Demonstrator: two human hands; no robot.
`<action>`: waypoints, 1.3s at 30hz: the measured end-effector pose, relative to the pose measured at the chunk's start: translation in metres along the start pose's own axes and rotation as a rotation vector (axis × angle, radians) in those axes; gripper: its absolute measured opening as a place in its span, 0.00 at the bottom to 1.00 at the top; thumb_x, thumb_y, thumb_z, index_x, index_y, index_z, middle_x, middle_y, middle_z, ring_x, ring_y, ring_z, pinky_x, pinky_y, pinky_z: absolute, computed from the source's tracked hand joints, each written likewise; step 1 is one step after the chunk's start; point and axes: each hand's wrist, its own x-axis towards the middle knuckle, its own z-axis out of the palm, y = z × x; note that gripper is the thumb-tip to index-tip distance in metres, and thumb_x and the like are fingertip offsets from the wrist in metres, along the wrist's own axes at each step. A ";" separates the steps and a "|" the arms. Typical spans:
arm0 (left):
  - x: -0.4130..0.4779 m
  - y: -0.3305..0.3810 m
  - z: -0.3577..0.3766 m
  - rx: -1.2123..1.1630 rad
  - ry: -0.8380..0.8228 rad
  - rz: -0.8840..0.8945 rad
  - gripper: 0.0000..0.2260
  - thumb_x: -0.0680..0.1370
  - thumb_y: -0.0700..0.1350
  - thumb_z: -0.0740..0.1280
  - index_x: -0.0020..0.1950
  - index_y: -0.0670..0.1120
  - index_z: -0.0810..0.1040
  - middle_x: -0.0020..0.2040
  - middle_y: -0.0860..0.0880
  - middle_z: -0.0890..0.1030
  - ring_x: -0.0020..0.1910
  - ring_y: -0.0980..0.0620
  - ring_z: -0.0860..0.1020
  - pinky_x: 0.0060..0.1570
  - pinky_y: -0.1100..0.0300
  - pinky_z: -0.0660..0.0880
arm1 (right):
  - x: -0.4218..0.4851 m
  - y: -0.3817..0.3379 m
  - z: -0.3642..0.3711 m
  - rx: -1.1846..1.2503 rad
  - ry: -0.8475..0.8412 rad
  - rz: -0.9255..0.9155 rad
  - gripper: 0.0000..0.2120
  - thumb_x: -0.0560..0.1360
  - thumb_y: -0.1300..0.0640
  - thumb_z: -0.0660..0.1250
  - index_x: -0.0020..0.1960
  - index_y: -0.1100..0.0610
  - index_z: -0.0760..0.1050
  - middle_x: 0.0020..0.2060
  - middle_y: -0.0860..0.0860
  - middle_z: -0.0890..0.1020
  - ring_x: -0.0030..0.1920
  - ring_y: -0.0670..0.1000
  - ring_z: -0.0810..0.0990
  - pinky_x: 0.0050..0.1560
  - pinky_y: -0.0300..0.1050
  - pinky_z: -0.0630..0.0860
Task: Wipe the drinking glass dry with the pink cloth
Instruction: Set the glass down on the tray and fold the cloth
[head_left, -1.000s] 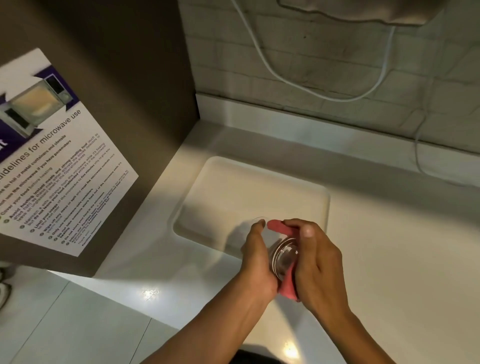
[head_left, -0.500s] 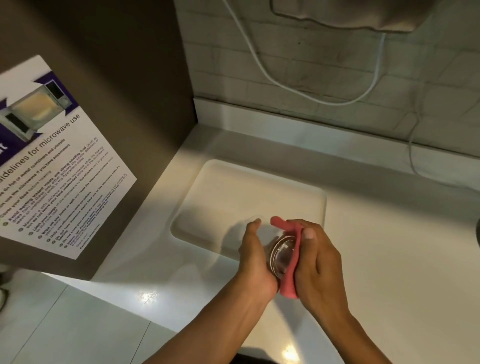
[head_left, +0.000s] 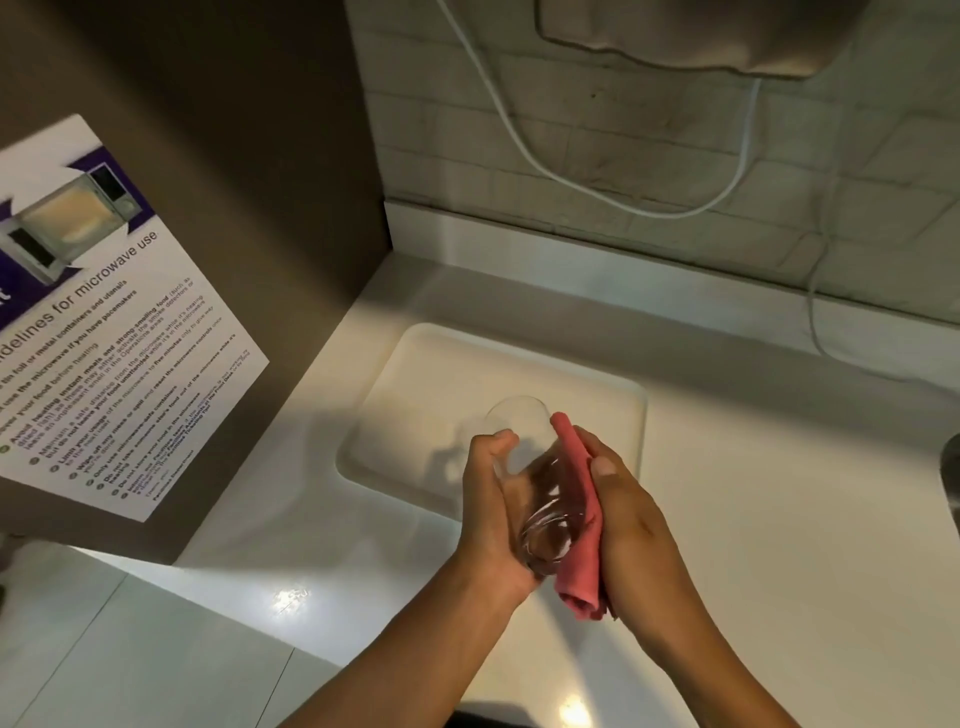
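Fingers: those of the left hand (head_left: 491, 512) were curled round the drinking glass (head_left: 530, 483), thumb (head_left: 498, 441) laid along its side near the rim; those of the right hand (head_left: 631, 525) were closed on the pink cloth (head_left: 584, 525), thumb (head_left: 602, 465) pressing it to the glass wall.
Glass: lay tilted between both hands above the counter, mouth pointing away from the person, base towards the wrists.
Why held so: one hand probably steadied the glass so the other could rub cloth along its outside.
Cloth: bunched lengthwise, its lower end hanging below the base.
Surface: pale glossy counter (head_left: 779, 519) with a cream tray (head_left: 613, 395) just beyond the hands.
Room: tiled wall (head_left: 649, 130) with a looping white cable (head_left: 597, 192); brown panel at left bearing a microwave notice (head_left: 104, 322).
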 end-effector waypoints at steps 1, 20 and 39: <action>0.001 0.001 -0.001 0.017 0.012 -0.004 0.19 0.68 0.63 0.70 0.43 0.51 0.92 0.45 0.45 0.91 0.45 0.46 0.91 0.45 0.51 0.86 | -0.001 0.000 0.000 0.064 -0.031 0.035 0.17 0.85 0.38 0.49 0.65 0.21 0.71 0.64 0.33 0.80 0.63 0.36 0.79 0.68 0.40 0.74; 0.016 -0.004 0.004 0.437 0.339 0.486 0.20 0.68 0.63 0.74 0.56 0.64 0.73 0.56 0.48 0.89 0.60 0.49 0.85 0.49 0.62 0.82 | -0.012 0.021 -0.005 0.915 0.051 0.561 0.23 0.80 0.46 0.63 0.61 0.64 0.84 0.54 0.63 0.87 0.48 0.60 0.88 0.51 0.54 0.86; 0.037 0.029 0.023 0.698 0.266 0.855 0.31 0.72 0.55 0.77 0.69 0.59 0.63 0.58 0.50 0.84 0.53 0.48 0.85 0.48 0.56 0.84 | -0.033 0.036 -0.011 1.146 -0.092 0.734 0.27 0.65 0.61 0.69 0.62 0.68 0.82 0.63 0.65 0.81 0.54 0.62 0.80 0.56 0.54 0.76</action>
